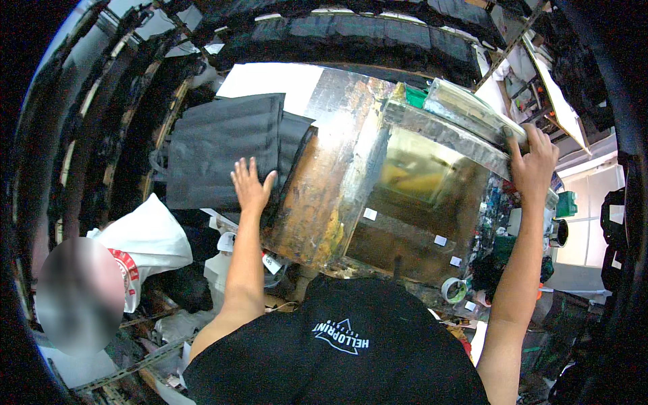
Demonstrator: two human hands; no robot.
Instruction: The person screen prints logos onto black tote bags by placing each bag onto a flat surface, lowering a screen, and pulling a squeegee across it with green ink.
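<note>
My left hand [252,192] lies with fingers spread at the near right part of a stack of flat black fabric bags [223,148]. Its palm faces down, and no object is in it. My right hand [533,160] is closed around the far right corner of a printing screen frame [449,131], thumb on the near side and fingers over the end. The frame's mesh [418,169] is brownish and see-through, with a paler yellowish window. A long pale bar [466,108] lies along the frame's far side, its right end next to my thumb.
The worn, stained wooden table [304,216] bears a white sheet [270,81] at its far left. A tape roll [454,290] sits near the frame's front right. At left hangs a white plastic bag [155,236]. Dark racks [378,37] curve behind; a green container [565,204] stands right.
</note>
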